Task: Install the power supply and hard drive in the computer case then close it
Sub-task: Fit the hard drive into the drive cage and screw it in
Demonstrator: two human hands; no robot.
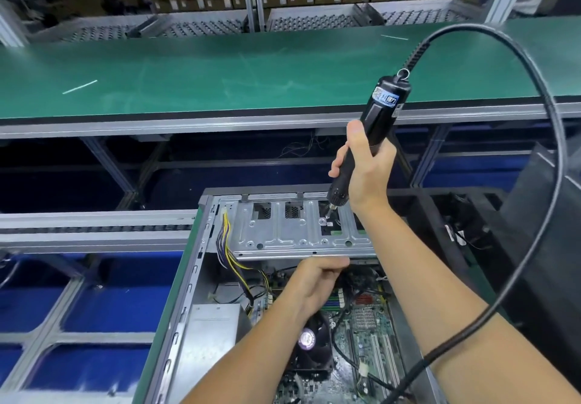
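The open computer case lies on its side, its power supply in the near left corner and the metal drive bracket across the far end. The right hand grips an electric screwdriver upright, bit down on a screw in the bracket. The left hand curls its fingers under the bracket's near edge
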